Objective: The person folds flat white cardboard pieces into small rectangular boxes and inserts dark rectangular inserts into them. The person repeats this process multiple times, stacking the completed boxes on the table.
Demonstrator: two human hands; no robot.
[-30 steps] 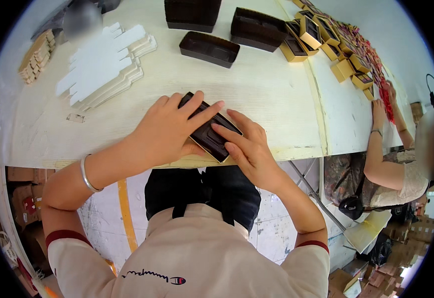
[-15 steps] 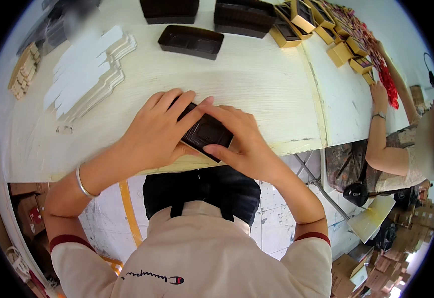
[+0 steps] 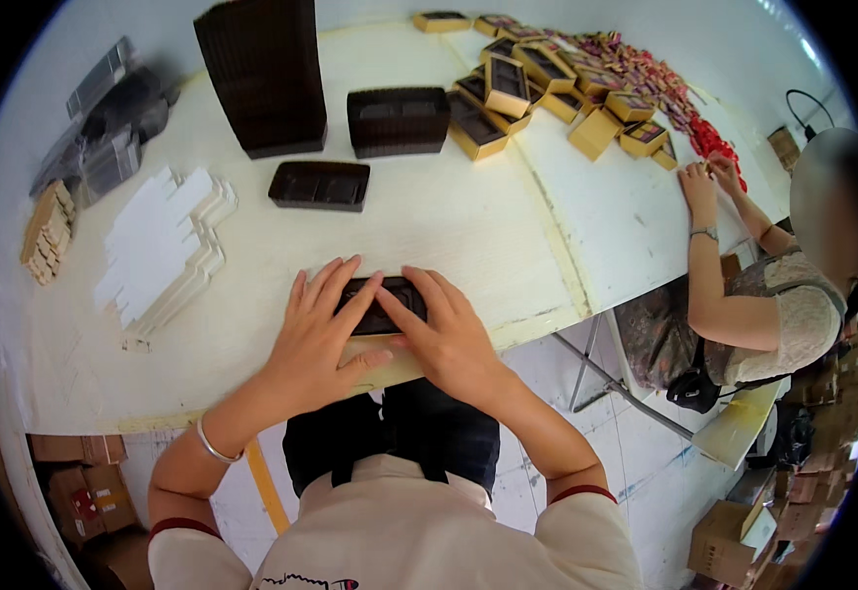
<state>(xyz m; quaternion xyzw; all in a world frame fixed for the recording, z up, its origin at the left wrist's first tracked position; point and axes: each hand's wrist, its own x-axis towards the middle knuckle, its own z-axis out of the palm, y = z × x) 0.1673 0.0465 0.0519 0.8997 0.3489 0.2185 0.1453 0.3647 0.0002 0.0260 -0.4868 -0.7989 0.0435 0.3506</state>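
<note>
White, wood-grained tabletop [image 3: 468, 236] ends just on the near side of both hands, close to the person's dark trousers [image 3: 331, 442]. A stretch of it runs beyond the fingertips, and more lies right of the right hand [image 3: 446, 329], up to a yellowish taped seam [image 3: 552, 241]. Another person [image 3: 783, 300] sits well off to the right.

Directly beneath the fingers lies a gold-coloured box [image 3: 376, 344] holding a glossy black plastic tray [image 3: 377, 322]. The left hand [image 3: 316, 329] is clamped on its left end, the right hand on its right end; thumbs lie along the near side, index tips close together on top.

Beyond the hands sit a single black moulded tray [image 3: 319, 185], a shorter tray stack [image 3: 398, 123] and a tall one [image 3: 267, 84]. Farther right, gold boxes [image 3: 480, 138] are piled, several holding dark trays. White card blanks [image 3: 159, 246] are stacked left of the left hand.
</note>
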